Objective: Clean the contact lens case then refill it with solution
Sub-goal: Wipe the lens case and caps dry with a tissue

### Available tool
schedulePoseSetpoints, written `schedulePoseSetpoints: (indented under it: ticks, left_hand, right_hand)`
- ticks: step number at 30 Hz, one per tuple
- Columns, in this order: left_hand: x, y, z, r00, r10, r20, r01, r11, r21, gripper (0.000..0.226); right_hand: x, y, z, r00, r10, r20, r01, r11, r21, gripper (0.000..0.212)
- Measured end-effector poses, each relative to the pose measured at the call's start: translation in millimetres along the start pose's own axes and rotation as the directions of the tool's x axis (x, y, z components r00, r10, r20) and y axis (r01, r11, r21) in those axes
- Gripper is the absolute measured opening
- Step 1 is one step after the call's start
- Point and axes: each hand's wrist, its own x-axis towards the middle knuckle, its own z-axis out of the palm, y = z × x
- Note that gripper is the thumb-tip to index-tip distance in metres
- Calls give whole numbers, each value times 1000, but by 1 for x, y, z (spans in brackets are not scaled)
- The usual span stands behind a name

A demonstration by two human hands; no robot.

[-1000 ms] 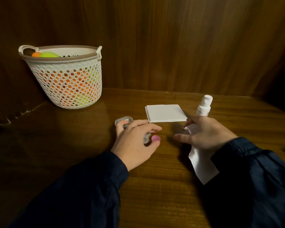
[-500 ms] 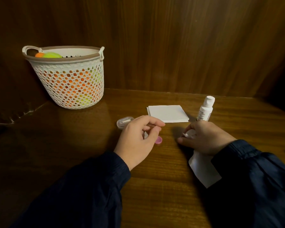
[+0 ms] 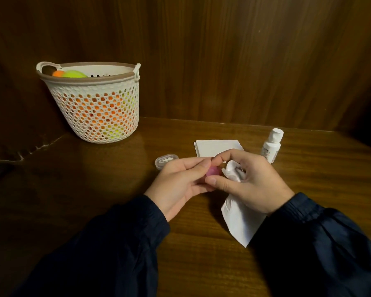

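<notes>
Left hand: the left hand (image 3: pixel 178 183) is raised just above the wooden table (image 3: pixel 116 168), palm turned inward, thumb and curled fingers pinching the pink cap of the contact lens case (image 3: pixel 213 171).
Right hand: the right hand (image 3: pixel 251 181) meets it from the other side, thumb and forefinger closed on the same pink cap, while the other fingers curl round a crumpled white tissue (image 3: pixel 242 221) that hangs down to the table.
Sleeves: dark, covering both forearms to the wrists.
Hidden: most of the case sits behind the fingers; only the pink cap shows, and whether it is screwed on cannot be told.
Small clear box: a small clear plastic container (image 3: pixel 166 160) lies on the table just behind the left hand; its contents are unclear.
Solution bottle: a white bottle (image 3: pixel 271 146) stands upright, capped, beyond the right hand; its label is unreadable.
Folded tissues: a white stack (image 3: pixel 216 146) lies flat, partly behind the fingers.
Basket: a white perforated basket (image 3: pixel 96 110) at far left holds orange and yellow-green balls (image 3: pixel 73 73).
</notes>
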Motion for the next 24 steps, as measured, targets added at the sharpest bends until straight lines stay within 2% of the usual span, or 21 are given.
schedulePoseSetpoints:
  ticks: [3,5,7,9,11,13,16,19,24]
  left_hand:
    - [0,1,-1,999,42,-29,-42,999,12,32]
    - [1,2,-2,993,62,-98,-60,998,26,27]
    - [1,3,-2,987,62,-148,-61,998,13,25]
    - [0,2,-2,987,54,-153,-56,998,-4,27]
    - [0,1,-1,990,41,-138,-46,999,-28,30]
    - [1,1,-1,992,21,-124,-27,999,-48,30]
    - [2,1,-1,995,-14,-99,10,999,-48,31]
    - [1,0,-1,997,-32,-64,32,999,-10,33]
    - [0,1,-2,996,-14,-84,18,999,45,29]
  right_hand:
    - [0,4,-1,999,-36,-11,36,999,-26,47]
    - [-1,6,-3,1000,18,-10,-17,998,59,55]
    - [-1,10,-2,995,97,16,-98,962,257,46]
    - [-1,12,-3,993,120,8,-116,945,307,22]
    - [-1,10,-3,998,58,-14,-54,978,200,13]
    - [-2,6,-1,1000,4,0,-4,998,60,17]
    - [0,2,1,1000,-9,-30,7,999,-53,23]
    - [0,2,2,998,-7,-57,0,991,-131,23]
    - [-1,2,6,967,-83,-242,43,986,-164,15]
